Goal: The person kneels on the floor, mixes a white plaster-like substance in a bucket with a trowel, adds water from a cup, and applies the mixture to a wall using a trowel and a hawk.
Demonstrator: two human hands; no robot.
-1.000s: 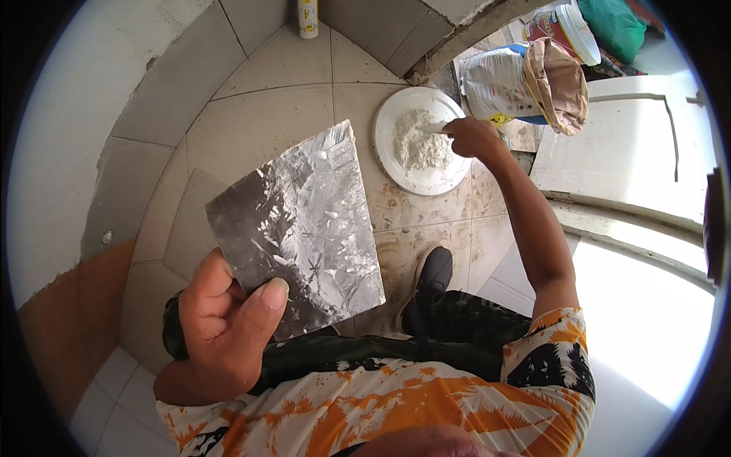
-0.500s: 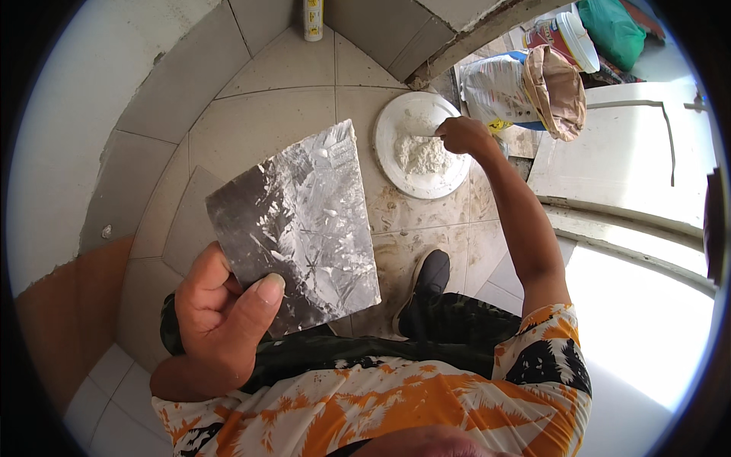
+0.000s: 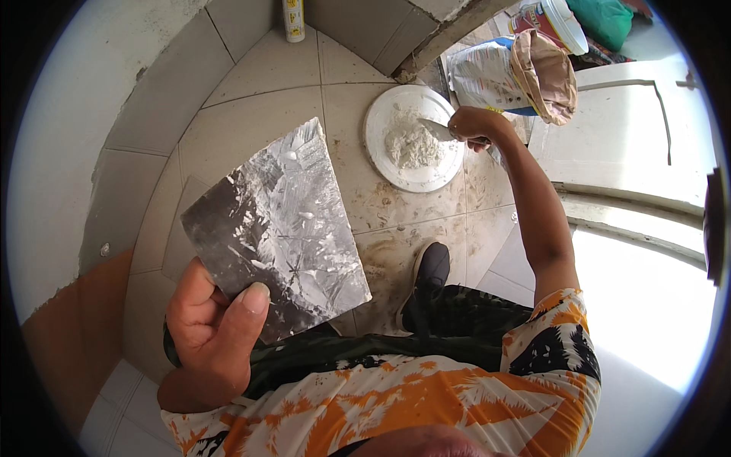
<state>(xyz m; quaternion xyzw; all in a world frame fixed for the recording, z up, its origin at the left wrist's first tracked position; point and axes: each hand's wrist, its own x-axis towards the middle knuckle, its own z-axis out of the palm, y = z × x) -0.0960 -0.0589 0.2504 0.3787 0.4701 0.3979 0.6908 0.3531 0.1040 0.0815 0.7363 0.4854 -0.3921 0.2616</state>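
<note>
My left hand (image 3: 213, 327) grips a flat dark board (image 3: 285, 236) by its lower left corner, thumb on top. White paste is smeared and dried across the board's face. Out to the right, my right hand (image 3: 476, 126) is closed round the handle of a small trowel (image 3: 435, 129). Its pale pointed blade reaches over a heap of lumpy white plaster (image 3: 411, 148), at the heap's upper right side. The heap lies on a round white lid (image 3: 375, 160) on the tiled floor. My right fingers hide the trowel's handle.
Beside the lid leans an open paper sack (image 3: 487, 76), with a white bucket (image 3: 567, 27) and a green bag (image 3: 605, 23) behind it. A tube (image 3: 294, 21) stands against the far wall. My dark shoe (image 3: 434, 266) is on the dusty floor. A white door panel (image 3: 617, 145) lies right.
My right hand has drawn slightly away from the heap, and more of the trowel blade shows. The board in my left hand has shifted a little to the left in view.
</note>
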